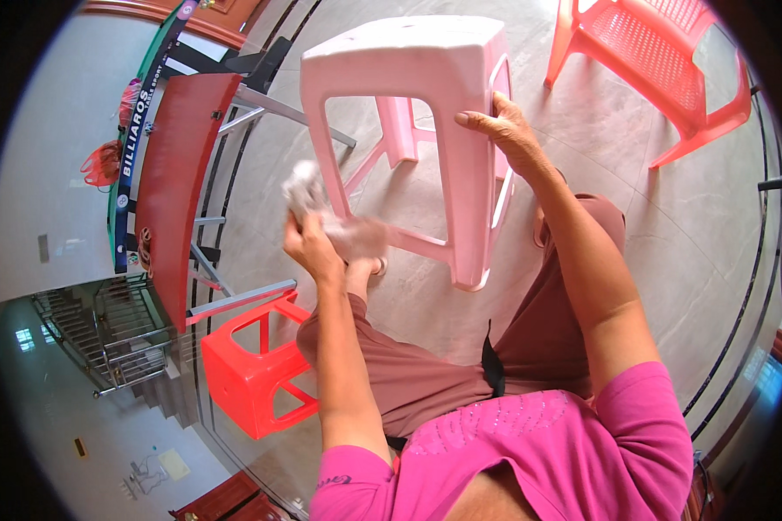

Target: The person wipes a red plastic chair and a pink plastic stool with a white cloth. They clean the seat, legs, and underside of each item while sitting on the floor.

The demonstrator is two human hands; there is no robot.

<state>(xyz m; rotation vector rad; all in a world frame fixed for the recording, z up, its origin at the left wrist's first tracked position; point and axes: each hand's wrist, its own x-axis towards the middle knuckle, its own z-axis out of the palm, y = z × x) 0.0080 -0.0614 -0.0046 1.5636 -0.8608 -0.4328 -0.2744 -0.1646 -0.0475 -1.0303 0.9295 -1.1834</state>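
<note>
A pale pink plastic stool (397, 71) stands in front of me, its seat at the top of the head view. My right hand (505, 130) grips the stool's right side near the seat, the thumb lying on the corner of a leg. Left of the stool's near legs, my left hand (313, 244) is closed on a greyish-white cloth (306, 185). The cloth is blurred, and its lower part overlaps the stool's lower left leg.
A red plastic stool (244, 384) is by my left knee. A folding table with a red top (186, 189) stands at the left, before a billiard table's edge (133, 150). A red plastic armchair (651, 52) is at the upper right. A staircase (130, 352) shows lower left.
</note>
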